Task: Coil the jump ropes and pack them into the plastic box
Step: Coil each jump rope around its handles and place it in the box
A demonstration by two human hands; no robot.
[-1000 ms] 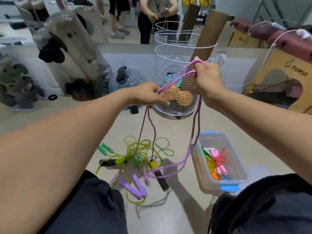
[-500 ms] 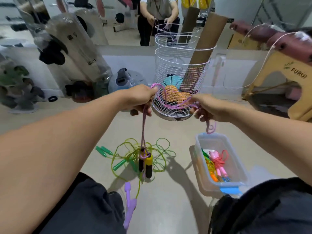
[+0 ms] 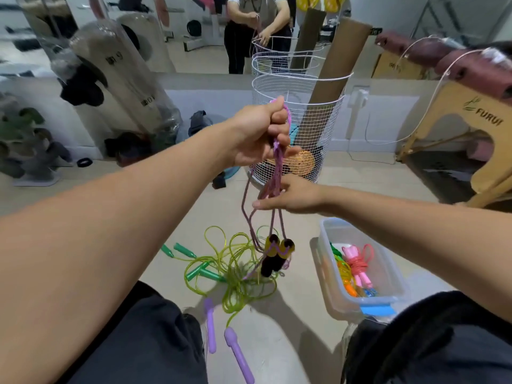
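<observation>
Purple handles [image 3: 238,356] and a tangled green rope [image 3: 235,270] lie loose on the floor at six o'clock, while the plastic box [image 3: 388,275] at four o'clock already holds a few bundles, so I'd call it about half done. Beyond, the left hand [image 3: 260,137] is fisted round the folded purple rope [image 3: 277,173], which hangs vertically with its black-and-yellow handles [image 3: 277,254] pointing down; the right hand [image 3: 291,196] pinches the strands below.

- We are seeing a pale floor [image 3: 360,173] stretching out under bright, even light.
- A wire basket [image 3: 318,112] is standing before the mirrored wall [image 3: 194,31].
- A wooden bench [image 3: 471,128] is sitting beside it.
</observation>
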